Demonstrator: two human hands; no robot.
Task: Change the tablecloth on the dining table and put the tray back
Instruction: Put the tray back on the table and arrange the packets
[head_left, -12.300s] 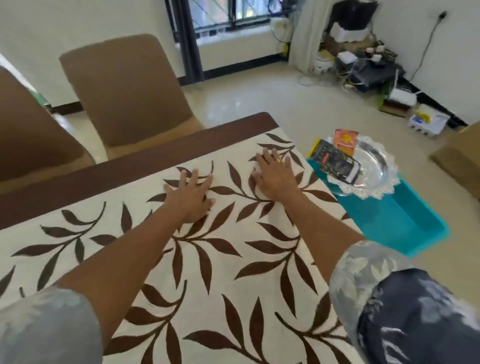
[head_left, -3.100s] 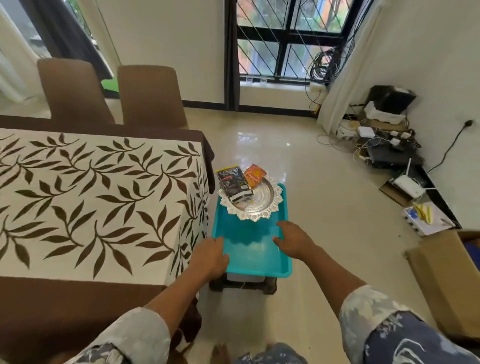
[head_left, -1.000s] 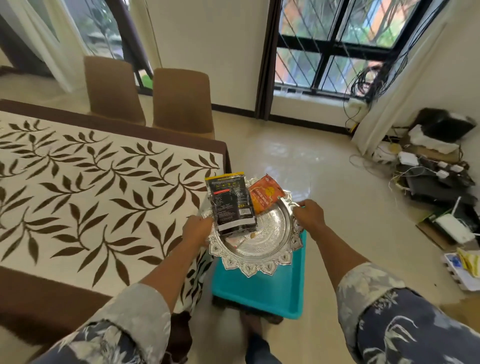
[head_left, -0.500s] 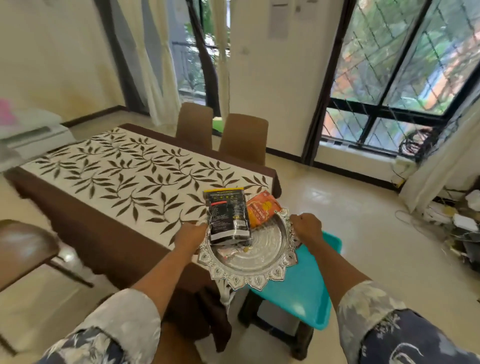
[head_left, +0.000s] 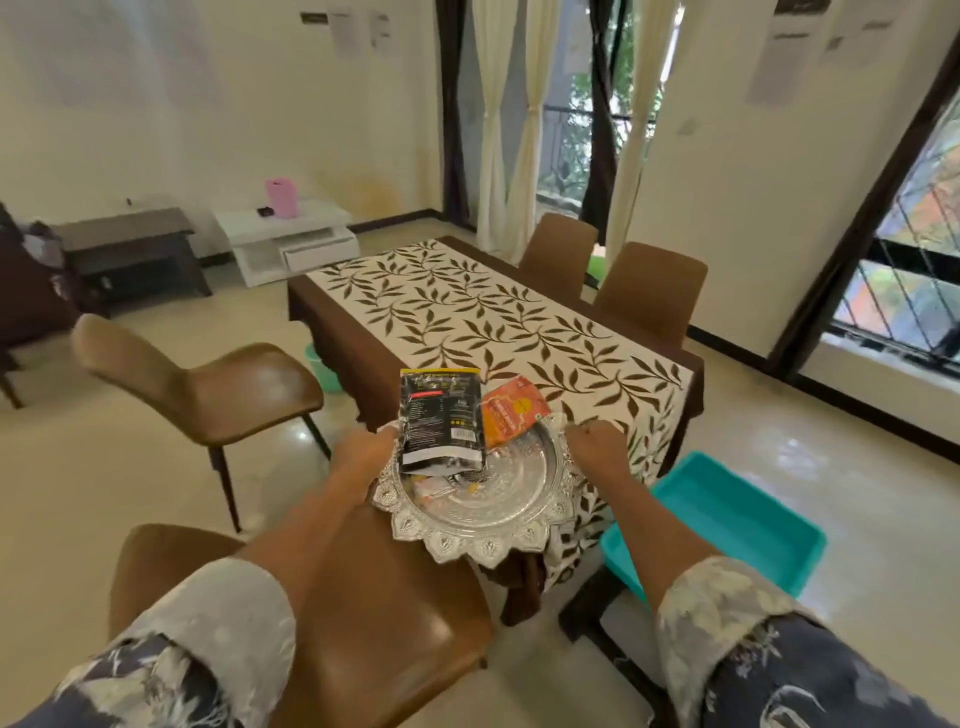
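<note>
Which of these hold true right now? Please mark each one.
1. Both hands grip the silver tray. True: left hand, right hand.
2. The tray is empty. False: a black packet and an orange packet lean in it.
3. The tablecloth has a leaf pattern. True.
4. The tray rests on the teal bin. False: it is held up, left of the bin.

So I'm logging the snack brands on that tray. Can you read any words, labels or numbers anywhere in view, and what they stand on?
Nothing reads clearly enough to quote.
Black packet on the silver tray: white print, a red strip and a barcode, all too small to read.
Orange packet: pale lettering, blurred.
Papers on the wall: too far and blurred.
</note>
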